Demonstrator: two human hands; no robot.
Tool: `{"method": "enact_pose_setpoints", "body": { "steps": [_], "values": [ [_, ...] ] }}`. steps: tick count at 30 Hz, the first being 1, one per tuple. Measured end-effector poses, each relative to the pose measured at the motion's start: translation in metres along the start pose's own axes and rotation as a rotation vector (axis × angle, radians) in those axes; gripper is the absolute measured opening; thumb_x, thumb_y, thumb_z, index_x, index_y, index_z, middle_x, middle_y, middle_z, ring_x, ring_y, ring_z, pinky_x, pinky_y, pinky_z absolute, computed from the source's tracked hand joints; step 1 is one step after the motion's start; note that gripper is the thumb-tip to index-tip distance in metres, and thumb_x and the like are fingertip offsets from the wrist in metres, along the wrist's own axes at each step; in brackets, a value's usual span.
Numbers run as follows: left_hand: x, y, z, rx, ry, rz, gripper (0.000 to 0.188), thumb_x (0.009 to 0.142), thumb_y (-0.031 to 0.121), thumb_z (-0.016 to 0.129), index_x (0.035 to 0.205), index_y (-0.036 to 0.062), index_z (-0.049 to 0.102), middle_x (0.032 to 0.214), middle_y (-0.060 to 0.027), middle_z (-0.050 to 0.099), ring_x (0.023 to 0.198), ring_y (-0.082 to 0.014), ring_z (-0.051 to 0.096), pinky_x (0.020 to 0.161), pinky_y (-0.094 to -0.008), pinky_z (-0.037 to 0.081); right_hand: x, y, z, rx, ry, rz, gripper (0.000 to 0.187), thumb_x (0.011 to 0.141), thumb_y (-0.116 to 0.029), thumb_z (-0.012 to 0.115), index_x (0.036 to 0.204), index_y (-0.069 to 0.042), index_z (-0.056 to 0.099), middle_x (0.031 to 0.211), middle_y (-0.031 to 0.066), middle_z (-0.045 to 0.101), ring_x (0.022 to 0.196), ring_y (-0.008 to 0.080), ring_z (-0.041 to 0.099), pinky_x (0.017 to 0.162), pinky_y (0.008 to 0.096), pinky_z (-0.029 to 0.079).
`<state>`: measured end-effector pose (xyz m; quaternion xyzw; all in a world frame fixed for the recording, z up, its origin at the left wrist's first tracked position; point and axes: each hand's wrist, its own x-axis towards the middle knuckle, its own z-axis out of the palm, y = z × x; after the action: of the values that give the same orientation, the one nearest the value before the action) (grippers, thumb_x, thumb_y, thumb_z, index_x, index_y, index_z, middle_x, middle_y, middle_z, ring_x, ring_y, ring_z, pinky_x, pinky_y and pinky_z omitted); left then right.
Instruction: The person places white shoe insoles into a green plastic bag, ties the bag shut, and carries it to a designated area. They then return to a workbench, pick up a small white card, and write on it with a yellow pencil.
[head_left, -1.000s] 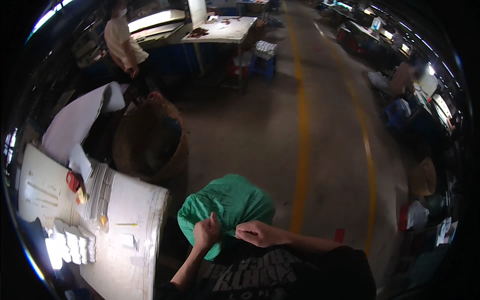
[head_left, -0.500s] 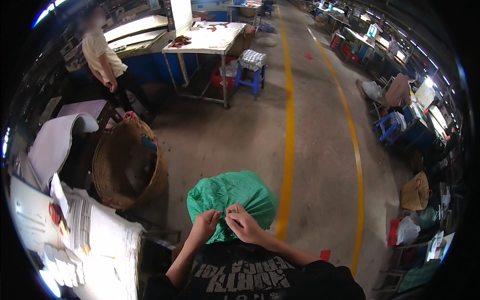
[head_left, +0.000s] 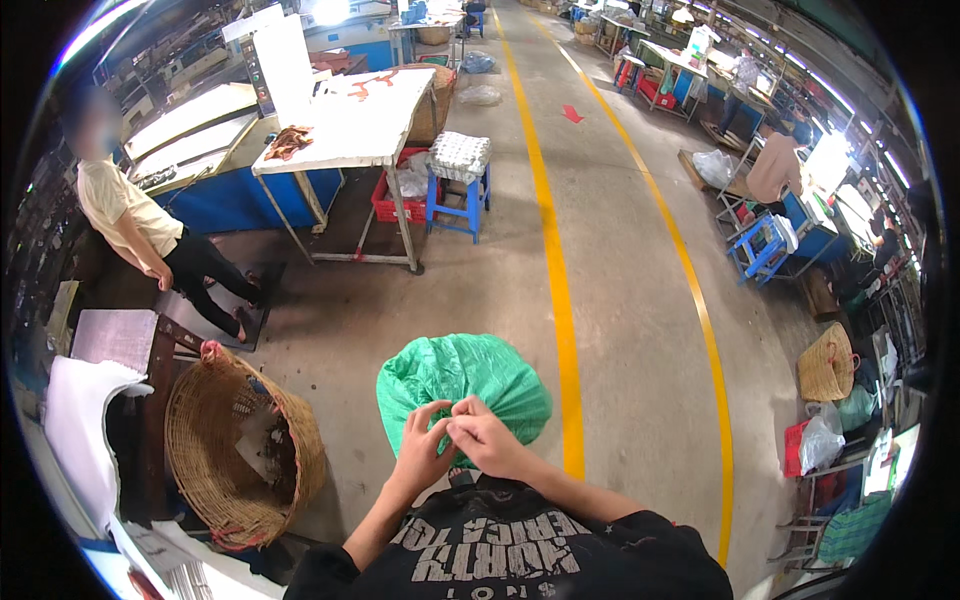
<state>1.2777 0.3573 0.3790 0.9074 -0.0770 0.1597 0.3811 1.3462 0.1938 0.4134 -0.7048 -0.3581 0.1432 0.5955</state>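
Note:
A full, rounded green plastic bag (head_left: 465,375) is in front of my body, its film creased toward the near side. My left hand (head_left: 424,448) is at that gathered near side, thumb and fingers bent in a pinch. Touching or almost touching it, my right hand (head_left: 487,440) is closed with its fingertips pressed together at the same spot. The bit of bag between the fingertips is mostly hidden by the hands. What the bag contains cannot be seen.
A large wicker basket (head_left: 240,450) stands at my left, near a person in a pale shirt (head_left: 130,215). Ahead are a white-topped table (head_left: 350,115) and a blue stool (head_left: 458,205). Yellow lines (head_left: 555,290) run along the floor; benches and another basket (head_left: 827,365) line the right.
The view has shifted forward along the aisle, so basket and table sit lower and farther left. The bag stays before me. My left fingers have come up closer to the right hand's.

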Motion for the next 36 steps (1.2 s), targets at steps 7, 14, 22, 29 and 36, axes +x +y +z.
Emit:
{"method": "enact_pose_setpoints", "body": {
  "steps": [7,14,22,29,36],
  "values": [
    [0.157,-0.072,0.017,0.094,0.024,0.020,0.034,0.087,0.020,0.071,0.117,0.0060,0.063,0.133,-0.0117,0.056,0.122,-0.0365,0.052,0.105,-0.0499,0.040,0.145,0.055,-0.080,0.061,-0.051,-0.008,0.025,0.105,-0.014,0.053,0.091,0.004,0.064,0.105,0.0120,0.054,0.103,0.0215,0.050,0.089,0.0330,0.043],
    [0.269,-0.172,0.032,0.382,-0.016,-0.267,0.017,0.093,0.021,0.059,0.092,0.0043,0.063,0.086,-0.0143,0.067,0.083,-0.0360,0.063,0.084,-0.0503,0.046,0.300,0.136,-0.140,0.113,-0.323,-0.088,0.024,0.105,-0.018,0.053,0.092,0.002,0.059,0.098,0.0124,0.051,0.096,0.0259,0.050,0.090,0.0362,0.043],
    [0.306,-0.282,0.023,0.464,0.105,-1.084,0.056,0.101,0.038,0.051,0.069,-0.0058,0.064,0.064,-0.0300,0.061,0.066,-0.0497,0.063,0.065,-0.0555,0.050,0.466,0.284,-0.240,0.097,-0.364,0.232,0.023,0.103,-0.024,0.056,0.099,-0.002,0.059,0.093,0.0112,0.059,0.092,0.0218,0.058,0.085,0.0364,0.049],
    [0.357,-0.426,0.044,0.423,0.102,-1.389,0.060,0.101,0.045,0.044,0.084,-0.0059,0.071,0.088,-0.0326,0.069,0.087,-0.0501,0.067,0.082,-0.0566,0.052,0.607,0.405,-0.334,0.113,-0.120,0.680,0.016,0.100,-0.026,0.058,0.096,-0.011,0.064,0.083,-0.0036,0.056,0.068,0.0060,0.050,0.061,0.0241,0.045],
    [0.364,-0.503,0.074,0.124,-0.037,-1.978,0.064,0.100,0.046,0.040,0.110,-0.0102,0.070,0.115,-0.0352,0.067,0.115,-0.0478,0.064,0.099,-0.0517,0.050,0.746,0.472,-0.385,0.019,0.038,0.787,0.019,0.099,-0.026,0.061,0.103,-0.010,0.072,0.082,-0.0033,0.059,0.065,0.0050,0.052,0.059,0.0232,0.046]
  ]
}}
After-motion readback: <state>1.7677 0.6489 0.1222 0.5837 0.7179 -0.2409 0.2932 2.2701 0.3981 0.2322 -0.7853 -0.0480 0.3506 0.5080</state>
